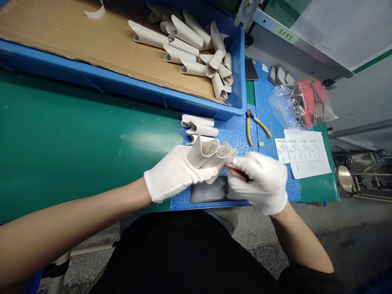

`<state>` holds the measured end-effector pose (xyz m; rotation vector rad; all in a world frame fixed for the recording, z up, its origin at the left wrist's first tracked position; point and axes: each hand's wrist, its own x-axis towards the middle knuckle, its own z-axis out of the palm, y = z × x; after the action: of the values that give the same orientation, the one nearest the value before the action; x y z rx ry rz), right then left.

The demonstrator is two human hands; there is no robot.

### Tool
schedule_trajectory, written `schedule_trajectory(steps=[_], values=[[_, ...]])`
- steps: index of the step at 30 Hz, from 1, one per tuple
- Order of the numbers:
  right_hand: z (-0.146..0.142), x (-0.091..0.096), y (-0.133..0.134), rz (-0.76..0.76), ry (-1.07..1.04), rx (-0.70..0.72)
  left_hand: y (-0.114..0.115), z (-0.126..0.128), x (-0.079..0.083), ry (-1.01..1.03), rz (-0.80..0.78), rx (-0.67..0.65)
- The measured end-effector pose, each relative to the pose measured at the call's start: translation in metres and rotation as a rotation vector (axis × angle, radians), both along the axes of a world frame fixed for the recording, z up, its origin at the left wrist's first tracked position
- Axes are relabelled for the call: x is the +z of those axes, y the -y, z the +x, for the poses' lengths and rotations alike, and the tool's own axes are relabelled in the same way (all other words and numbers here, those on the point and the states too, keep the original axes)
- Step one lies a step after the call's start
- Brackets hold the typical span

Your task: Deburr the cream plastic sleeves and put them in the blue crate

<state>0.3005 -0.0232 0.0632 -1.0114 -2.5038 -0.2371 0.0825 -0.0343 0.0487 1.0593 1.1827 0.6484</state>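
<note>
Gloved left hand (176, 173), fingers closed, clamps curled beige strips (203, 153) over blue mat (235, 130); right hand (259, 181) pinches red-handled tool (238, 172). Risk: tool slipping nicks strips; loosened grip drops them.

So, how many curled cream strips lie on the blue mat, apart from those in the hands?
3 strips in a row on the blue mat: one farthest, one next, one partly behind the left glove . More may be hidden under the gloves.
</note>
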Motion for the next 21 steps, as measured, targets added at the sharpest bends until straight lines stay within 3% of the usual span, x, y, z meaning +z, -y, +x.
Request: schedule_trajectory(steps=[21], values=[[-0.0056,0.0038,-0.0002,0.033,0.013,-0.023,0.0024,-0.0044,-0.0042,0.027,0.074,0.045]])
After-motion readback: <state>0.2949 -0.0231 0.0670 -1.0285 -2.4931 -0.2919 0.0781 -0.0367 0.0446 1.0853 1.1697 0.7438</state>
